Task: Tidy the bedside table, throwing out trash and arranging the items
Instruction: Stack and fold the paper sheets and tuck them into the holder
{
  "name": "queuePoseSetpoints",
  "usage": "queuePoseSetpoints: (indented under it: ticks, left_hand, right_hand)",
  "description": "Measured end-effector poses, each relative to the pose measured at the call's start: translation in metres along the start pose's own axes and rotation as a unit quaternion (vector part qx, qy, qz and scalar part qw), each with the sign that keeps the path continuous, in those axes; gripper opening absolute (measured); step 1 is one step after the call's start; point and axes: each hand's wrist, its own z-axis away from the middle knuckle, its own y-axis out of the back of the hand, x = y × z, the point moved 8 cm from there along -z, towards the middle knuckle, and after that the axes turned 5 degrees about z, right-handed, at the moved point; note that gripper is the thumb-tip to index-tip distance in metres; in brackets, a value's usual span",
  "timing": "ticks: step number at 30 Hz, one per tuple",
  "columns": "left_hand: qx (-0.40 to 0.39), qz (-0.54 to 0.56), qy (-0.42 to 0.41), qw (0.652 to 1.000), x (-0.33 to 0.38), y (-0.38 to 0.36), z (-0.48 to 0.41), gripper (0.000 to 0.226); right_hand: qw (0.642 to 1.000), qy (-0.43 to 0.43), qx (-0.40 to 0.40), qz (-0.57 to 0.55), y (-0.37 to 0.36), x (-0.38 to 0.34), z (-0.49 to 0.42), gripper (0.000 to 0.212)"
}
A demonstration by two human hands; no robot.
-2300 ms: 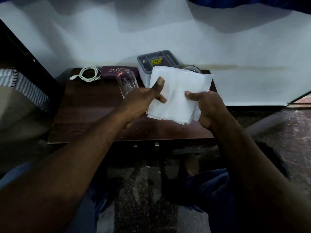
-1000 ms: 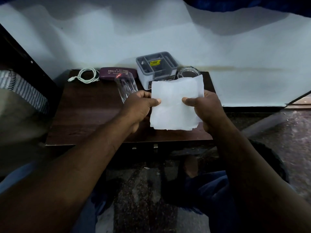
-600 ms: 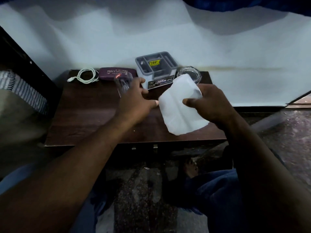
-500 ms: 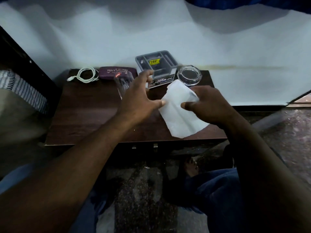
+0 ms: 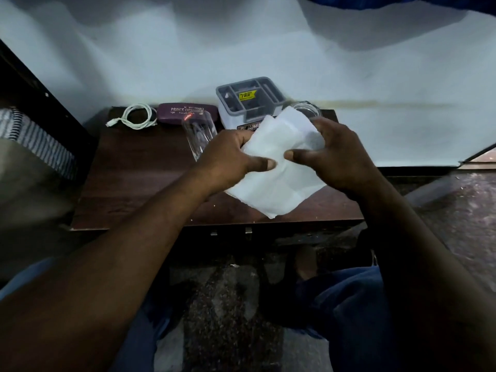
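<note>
Two grips noted: left hand [image 5: 228, 157] and right hand [image 5: 341, 157] pinch opposite edges of the white tissue [image 5: 276, 183], just in front of the grey organiser [image 5: 249, 103], over the bedside table [image 5: 139, 183], presumably to fold it.

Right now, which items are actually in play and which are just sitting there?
In play: white tissue, gripped by left hand and right hand.
Lying about on the bedside table: white cable, purple spectacle case, drinking glass, grey organiser, glass bowl.
</note>
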Motion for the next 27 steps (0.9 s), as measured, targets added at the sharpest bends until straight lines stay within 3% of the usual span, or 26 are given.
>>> queuePoseSetpoints:
  ticks: [3, 6, 8, 11, 16, 21, 24, 27]
  left_hand:
    - [0.009, 0.193, 0.05, 0.98, -0.008, -0.001, 0.0, 0.033]
    - [0.024, 0.304, 0.081, 0.949, -0.011, 0.002, -0.001, 0.039]
    - [0.032, 0.34, 0.101, 0.934, -0.016, 0.004, -0.003, 0.041]
    - [0.038, 0.355, 0.113, 0.927, -0.019, 0.003, -0.005, 0.04]
    - [0.078, 0.282, 0.116, 0.949, -0.029, 0.005, -0.007, 0.026]
    - [0.127, 0.202, 0.069, 0.969, -0.024, 0.006, -0.009, 0.01]
    - [0.141, 0.206, 0.027, 0.968, -0.015, 0.005, -0.011, 0.003]
    - [0.143, 0.226, 0.022, 0.963, -0.018, 0.002, -0.013, 0.012]
  right_hand:
    - [0.981, -0.078, 0.008, -0.177, 0.0, 0.013, 0.0, 0.033]
    - [0.897, -0.178, -0.063, -0.399, -0.019, 0.026, 0.004, 0.039]
    - [0.868, -0.209, -0.127, -0.433, -0.033, 0.027, 0.009, 0.048]
    - [0.88, -0.2, -0.148, -0.405, -0.047, 0.024, 0.013, 0.043]
    - [0.913, -0.208, -0.029, -0.35, -0.049, 0.03, 0.008, 0.031]
    - [0.982, -0.133, 0.091, -0.096, -0.033, 0.013, 0.007, 0.031]
    - [0.981, -0.086, 0.165, -0.056, -0.019, -0.002, 0.011, 0.027]
    - [0.983, -0.081, 0.155, -0.052, -0.02, -0.002, 0.014, 0.033]
